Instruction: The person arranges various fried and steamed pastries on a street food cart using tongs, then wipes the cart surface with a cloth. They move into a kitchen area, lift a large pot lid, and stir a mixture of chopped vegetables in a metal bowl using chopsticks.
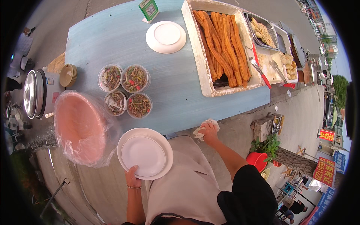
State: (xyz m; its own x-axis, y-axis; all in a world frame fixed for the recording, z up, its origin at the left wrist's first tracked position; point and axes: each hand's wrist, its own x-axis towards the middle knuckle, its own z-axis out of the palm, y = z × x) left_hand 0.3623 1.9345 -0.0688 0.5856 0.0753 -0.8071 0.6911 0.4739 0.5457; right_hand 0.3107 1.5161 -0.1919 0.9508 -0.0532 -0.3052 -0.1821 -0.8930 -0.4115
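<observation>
My left hand (133,177) grips the rim of a white round plate (144,154), thumb on top, in front of my light apron (180,187) at the table's near edge. A second rim shows under it, so there may be more than one plate. My right hand (210,132) is closed on a crumpled white cloth (202,127), just off the near edge of the blue table (168,93). Another white plate (166,36) lies at the far side of the table. Several clear tubs (139,105) of chopped greens with red bits stand left of centre.
A white tray (204,84) of fried dough sticks (223,48) stands at the right, with metal tongs (259,71) beside it. A pink basin (80,127) in clear plastic sits left, near stacked bowls (68,75) and a lidded pot (35,93). A green sign (149,9) stands at the far edge.
</observation>
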